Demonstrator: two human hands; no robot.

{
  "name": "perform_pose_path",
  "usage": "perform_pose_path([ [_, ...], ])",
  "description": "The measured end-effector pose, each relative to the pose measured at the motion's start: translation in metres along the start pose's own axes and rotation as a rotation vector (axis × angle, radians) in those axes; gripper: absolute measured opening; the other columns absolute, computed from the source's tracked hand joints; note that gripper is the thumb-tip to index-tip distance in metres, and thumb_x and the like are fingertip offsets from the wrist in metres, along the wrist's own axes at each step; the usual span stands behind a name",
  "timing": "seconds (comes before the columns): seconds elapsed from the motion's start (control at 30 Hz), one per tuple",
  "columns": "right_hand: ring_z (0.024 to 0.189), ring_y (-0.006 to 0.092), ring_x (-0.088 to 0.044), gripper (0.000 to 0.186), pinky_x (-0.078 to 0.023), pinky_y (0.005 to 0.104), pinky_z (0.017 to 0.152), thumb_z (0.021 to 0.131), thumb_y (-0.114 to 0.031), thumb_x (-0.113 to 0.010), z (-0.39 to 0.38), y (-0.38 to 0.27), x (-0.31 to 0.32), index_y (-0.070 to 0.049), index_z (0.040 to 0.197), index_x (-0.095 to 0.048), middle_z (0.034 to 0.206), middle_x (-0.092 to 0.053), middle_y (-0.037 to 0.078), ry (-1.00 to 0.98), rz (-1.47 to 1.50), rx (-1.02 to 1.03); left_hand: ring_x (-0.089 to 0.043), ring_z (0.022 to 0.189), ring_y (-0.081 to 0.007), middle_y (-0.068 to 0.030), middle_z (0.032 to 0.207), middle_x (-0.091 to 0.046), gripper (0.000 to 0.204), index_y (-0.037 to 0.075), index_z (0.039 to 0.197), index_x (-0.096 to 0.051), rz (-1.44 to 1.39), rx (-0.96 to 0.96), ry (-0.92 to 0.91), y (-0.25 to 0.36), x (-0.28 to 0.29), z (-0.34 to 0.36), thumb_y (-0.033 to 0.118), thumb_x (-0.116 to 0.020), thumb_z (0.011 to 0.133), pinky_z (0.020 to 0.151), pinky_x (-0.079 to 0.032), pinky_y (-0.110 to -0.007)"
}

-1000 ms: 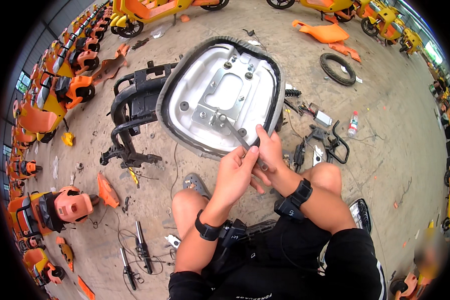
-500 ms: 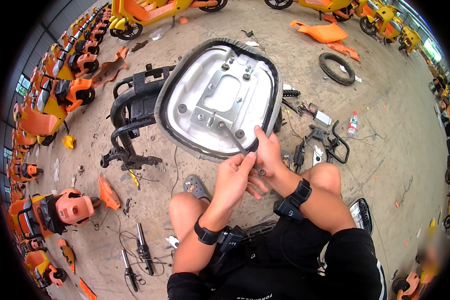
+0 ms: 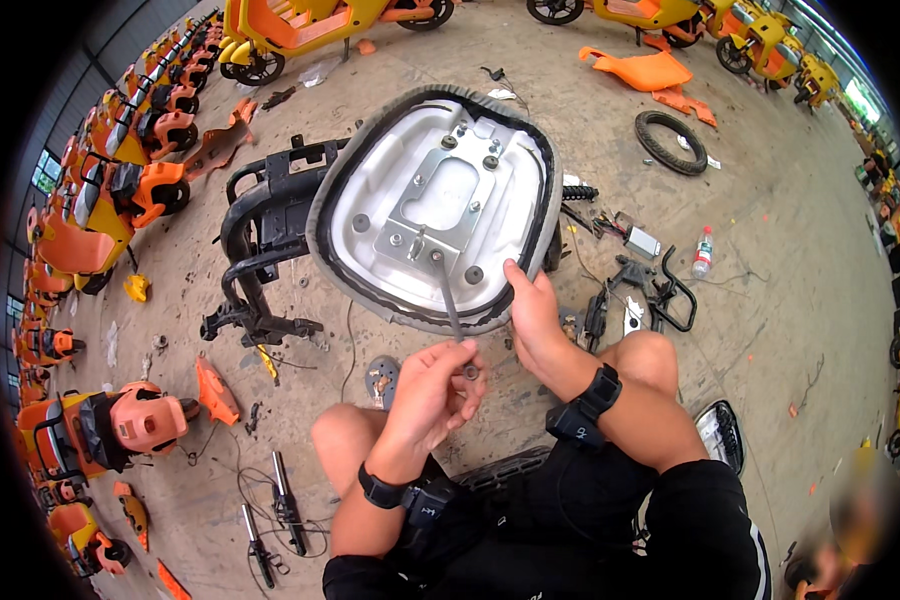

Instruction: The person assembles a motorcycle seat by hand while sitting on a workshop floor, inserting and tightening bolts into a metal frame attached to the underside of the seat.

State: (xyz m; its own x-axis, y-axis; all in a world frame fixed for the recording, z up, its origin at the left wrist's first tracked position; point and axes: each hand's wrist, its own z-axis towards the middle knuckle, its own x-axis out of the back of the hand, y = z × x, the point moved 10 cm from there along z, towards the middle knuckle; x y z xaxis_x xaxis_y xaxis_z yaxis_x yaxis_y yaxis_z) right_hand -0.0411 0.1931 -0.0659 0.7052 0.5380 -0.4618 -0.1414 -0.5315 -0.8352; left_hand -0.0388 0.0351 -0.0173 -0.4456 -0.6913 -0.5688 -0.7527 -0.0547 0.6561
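An upturned scooter seat [image 3: 355,180] with a grey rim, white plastic underside and a metal bracket [image 3: 460,172] bolted to it rests over a black frame. My left hand [image 3: 432,388] is closed around a wrench [image 3: 450,300]. The wrench's far end sits on a fastener at the bracket's near corner, and its ring end shows by my fingers. My right hand [image 3: 537,318] grips the seat's near right edge, thumb over the rim and fingers hidden below.
A black scooter frame [image 3: 260,215] stands behind and left of the seat. Loose parts, a bottle [image 3: 704,252] and a tyre [image 3: 671,143] lie to the right. Air-spring-like rods [image 3: 288,500] and cables lie at lower left. Rows of orange and yellow scooters [image 3: 120,200] line the sides.
My left hand has swung left and down with the wrench, away from my right hand. The wrench now points nearly straight toward me. My right hand stays at the seat's edge.
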Motion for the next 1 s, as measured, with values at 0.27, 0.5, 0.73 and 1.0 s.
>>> perform_pose_path([
  [0.27,0.118,0.0194,-0.054,0.04,-0.04,0.0323,0.1,0.101,-0.018,-0.05,-0.002,-0.003,-0.005,0.003,0.134,-0.046,0.13,-0.057,0.012,-0.042,0.028,-0.023,-0.048,0.036,-0.0114,-0.0099,0.063,-0.061,0.024,0.001,0.111,-0.056,-0.033,-0.219,0.091,0.05,0.038,-0.026,0.008,-0.065,0.091,0.029,-0.03,-0.02],
  [0.5,0.119,0.0192,-0.053,0.042,-0.039,0.032,0.099,0.101,-0.019,-0.051,-0.001,0.003,-0.002,0.004,0.135,-0.046,0.131,-0.057,0.012,-0.012,-0.001,-0.023,-0.048,0.04,-0.0092,-0.0076,0.066,-0.06,0.022,0.001,0.109,-0.056,0.057,-0.571,0.362,0.095,0.071,-0.043,0.014,-0.063,0.092,0.031,-0.032,-0.019],
  [0.73,0.117,0.018,-0.053,0.041,-0.039,0.0311,0.099,0.1,-0.018,-0.052,0.001,-0.001,0.0,0.004,0.134,-0.047,0.129,-0.058,0.011,-0.036,-0.032,0.005,-0.052,0.046,-0.0099,-0.0055,0.067,-0.061,0.026,0.002,0.098,-0.061,0.055,-0.825,0.583,0.128,0.087,-0.033,0.027,-0.066,0.094,0.036,-0.034,-0.02],
  [1.0,0.113,0.0184,-0.056,0.038,-0.041,0.0314,0.096,0.099,-0.019,-0.053,0.001,-0.003,0.002,0.005,0.129,-0.052,0.124,-0.061,0.012,0.017,-0.079,0.032,-0.052,0.041,-0.0111,-0.0065,0.06,-0.059,0.022,0.001,0.093,-0.058,0.137,-0.804,0.558,0.124,0.088,-0.032,0.022,-0.064,0.096,0.032,-0.03,-0.02],
])
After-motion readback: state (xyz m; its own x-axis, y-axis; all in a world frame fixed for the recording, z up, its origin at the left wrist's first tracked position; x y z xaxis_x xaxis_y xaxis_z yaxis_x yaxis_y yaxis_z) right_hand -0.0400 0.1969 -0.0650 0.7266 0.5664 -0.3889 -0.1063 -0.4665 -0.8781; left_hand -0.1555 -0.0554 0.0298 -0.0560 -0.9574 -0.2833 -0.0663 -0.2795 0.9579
